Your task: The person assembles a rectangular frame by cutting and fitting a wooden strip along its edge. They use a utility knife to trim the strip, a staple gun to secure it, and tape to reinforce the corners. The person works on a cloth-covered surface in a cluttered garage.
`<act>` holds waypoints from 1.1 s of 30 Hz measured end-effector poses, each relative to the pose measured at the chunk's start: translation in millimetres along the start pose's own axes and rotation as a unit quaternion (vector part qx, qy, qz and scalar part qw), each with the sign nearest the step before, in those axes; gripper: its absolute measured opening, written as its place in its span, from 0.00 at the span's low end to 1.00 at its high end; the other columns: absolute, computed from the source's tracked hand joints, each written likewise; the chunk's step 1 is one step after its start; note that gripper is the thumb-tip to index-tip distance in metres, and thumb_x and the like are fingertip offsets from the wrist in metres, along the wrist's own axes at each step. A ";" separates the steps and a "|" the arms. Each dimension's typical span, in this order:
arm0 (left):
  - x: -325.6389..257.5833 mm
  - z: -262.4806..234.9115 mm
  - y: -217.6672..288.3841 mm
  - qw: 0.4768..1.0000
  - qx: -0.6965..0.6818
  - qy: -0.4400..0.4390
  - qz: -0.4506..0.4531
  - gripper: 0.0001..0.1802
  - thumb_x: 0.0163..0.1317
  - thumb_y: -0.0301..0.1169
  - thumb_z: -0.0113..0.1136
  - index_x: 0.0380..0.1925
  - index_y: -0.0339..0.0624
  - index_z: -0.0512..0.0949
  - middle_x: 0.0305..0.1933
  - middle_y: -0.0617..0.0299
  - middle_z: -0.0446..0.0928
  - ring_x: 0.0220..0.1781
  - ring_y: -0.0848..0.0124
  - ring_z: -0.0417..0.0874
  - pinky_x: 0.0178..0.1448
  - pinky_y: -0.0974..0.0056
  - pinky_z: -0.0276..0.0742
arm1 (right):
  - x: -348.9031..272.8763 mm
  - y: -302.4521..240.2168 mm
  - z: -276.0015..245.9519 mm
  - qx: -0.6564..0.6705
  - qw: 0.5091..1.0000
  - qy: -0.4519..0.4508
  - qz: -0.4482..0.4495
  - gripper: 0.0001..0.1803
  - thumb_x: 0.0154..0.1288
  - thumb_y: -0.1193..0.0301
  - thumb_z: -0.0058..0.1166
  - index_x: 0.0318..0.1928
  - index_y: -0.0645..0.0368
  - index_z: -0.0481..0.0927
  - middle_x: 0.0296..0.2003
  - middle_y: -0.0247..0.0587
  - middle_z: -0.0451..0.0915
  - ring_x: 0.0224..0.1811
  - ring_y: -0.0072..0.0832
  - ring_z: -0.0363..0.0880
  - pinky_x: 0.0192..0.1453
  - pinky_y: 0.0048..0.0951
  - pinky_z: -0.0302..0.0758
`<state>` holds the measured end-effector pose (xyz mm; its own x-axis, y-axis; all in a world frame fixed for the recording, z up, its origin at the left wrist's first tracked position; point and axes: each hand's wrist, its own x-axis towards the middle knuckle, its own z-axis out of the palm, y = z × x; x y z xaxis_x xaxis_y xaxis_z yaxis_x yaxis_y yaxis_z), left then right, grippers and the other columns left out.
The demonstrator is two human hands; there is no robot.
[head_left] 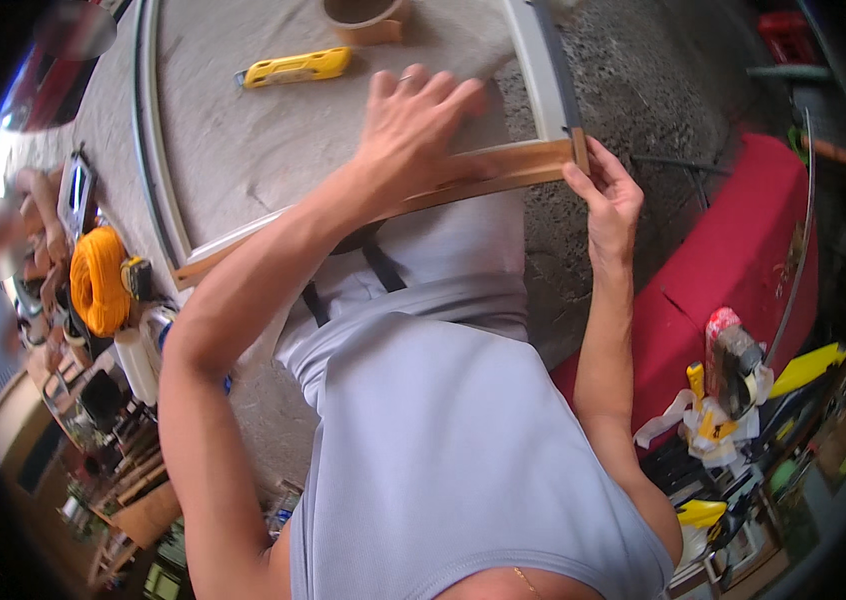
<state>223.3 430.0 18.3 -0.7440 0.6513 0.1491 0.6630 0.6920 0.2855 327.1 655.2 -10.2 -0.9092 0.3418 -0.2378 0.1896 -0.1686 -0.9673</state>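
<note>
A white frame [543, 75] lies across my lap and the grey surface in front of me. Brown tape [528, 160] runs along its near edge and stands up a little at the right corner. At that corner my right hand [611, 200] pinches the tape's end against the frame between thumb and fingers. My left hand [411, 130] reaches over the near edge, fingers spread and slightly blurred, its underside close to the tape; whether it touches is hidden. Beyond it lie a yellow utility knife [298, 67] and a roll of brown tape [368, 22].
On the left sit a coil of orange rope [100, 282], a tape measure [136, 278] and a white bottle [136, 365] among wood scraps. A red panel [723, 260] curves along my right, with a spray can [731, 350] and yellow-handled tools beside it.
</note>
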 end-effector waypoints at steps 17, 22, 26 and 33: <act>-219.5 -132.9 -178.8 0.966 0.154 -0.179 -0.107 0.41 0.24 0.54 0.77 0.41 0.52 0.72 0.41 0.65 0.69 0.52 0.65 0.67 0.57 0.59 0.59 | 7.9 2.5 -15.7 -0.067 0.997 -0.041 -0.011 0.28 0.60 0.77 0.61 0.61 0.65 0.69 0.43 0.40 0.79 0.47 0.22 0.76 0.53 0.25 0.71; -241.3 -150.1 -195.6 0.951 0.217 -0.201 -0.094 0.47 0.20 0.53 0.79 0.47 0.53 0.69 0.47 0.60 0.66 0.57 0.63 0.65 0.62 0.59 0.57 | 9.8 0.7 -14.5 -0.069 0.997 -0.044 -0.013 0.28 0.62 0.76 0.60 0.62 0.64 0.68 0.38 0.35 0.79 0.38 0.18 0.74 0.42 0.20 0.70; -241.6 -150.2 -194.9 0.936 0.239 -0.235 -0.106 0.49 0.19 0.46 0.81 0.50 0.55 0.69 0.48 0.61 0.67 0.60 0.63 0.65 0.62 0.59 0.58 | 9.4 -1.5 -13.5 -0.075 0.996 -0.045 0.002 0.27 0.63 0.74 0.59 0.61 0.63 0.69 0.37 0.34 0.79 0.35 0.17 0.75 0.39 0.19 0.71; -265.1 -134.9 -177.2 0.922 0.003 -0.087 -0.376 0.51 0.35 0.26 0.74 0.63 0.59 0.61 0.53 0.56 0.69 0.55 0.56 0.71 0.58 0.54 0.72 | 18.7 -28.9 -1.3 -0.281 0.958 -0.054 0.022 0.24 0.63 0.73 0.57 0.58 0.68 0.73 0.41 0.39 0.81 0.39 0.18 0.76 0.41 0.20 0.72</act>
<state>291.9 92.7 55.9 -0.9693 0.0261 -0.2444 -0.0347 0.9699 0.2411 305.1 667.6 13.2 -0.9230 0.2421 -0.2992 0.3711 0.3537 -0.8586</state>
